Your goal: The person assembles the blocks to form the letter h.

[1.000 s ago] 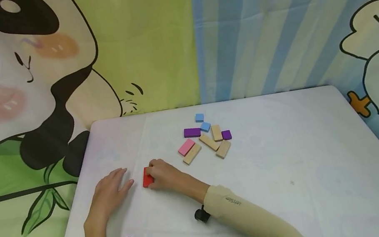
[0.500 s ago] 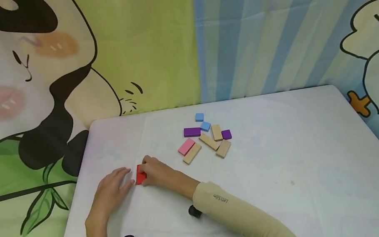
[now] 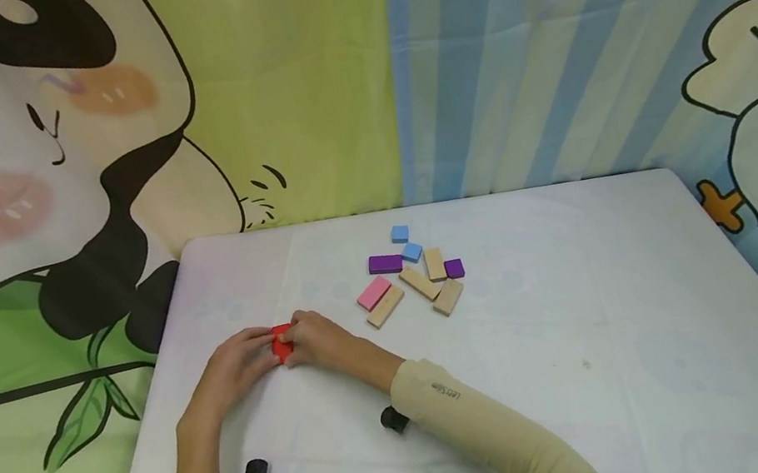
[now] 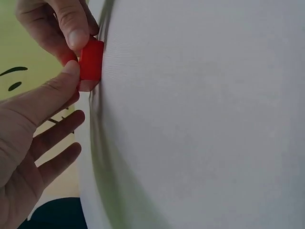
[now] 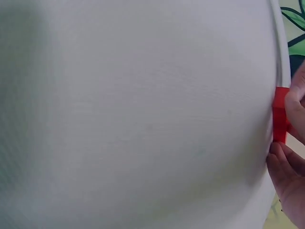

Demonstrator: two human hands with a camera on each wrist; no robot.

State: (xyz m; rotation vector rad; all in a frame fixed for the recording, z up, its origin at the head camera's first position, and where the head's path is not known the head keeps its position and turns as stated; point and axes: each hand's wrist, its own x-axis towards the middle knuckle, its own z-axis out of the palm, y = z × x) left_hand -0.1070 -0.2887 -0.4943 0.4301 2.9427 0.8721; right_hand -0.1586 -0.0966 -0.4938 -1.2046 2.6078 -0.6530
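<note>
A red block is on the left part of the white table, between both hands. My left hand pinches its near left end with thumb and forefinger; in the left wrist view the other fingers of the left hand are spread apart. From the right, my right hand grips the same block. The red block shows its flat face in the left wrist view, with fingertips covering its ends. At the right edge of the right wrist view the red block is partly hidden by fingers.
Near the table's far middle lie loose blocks: blue, purple, pink and several plain wooden ones. The white table reaches back to a printed cloth backdrop.
The right hand has shifted left with the red block. My left hand has moved in from the left and now pinches the block too. The loose blocks stay put.
</note>
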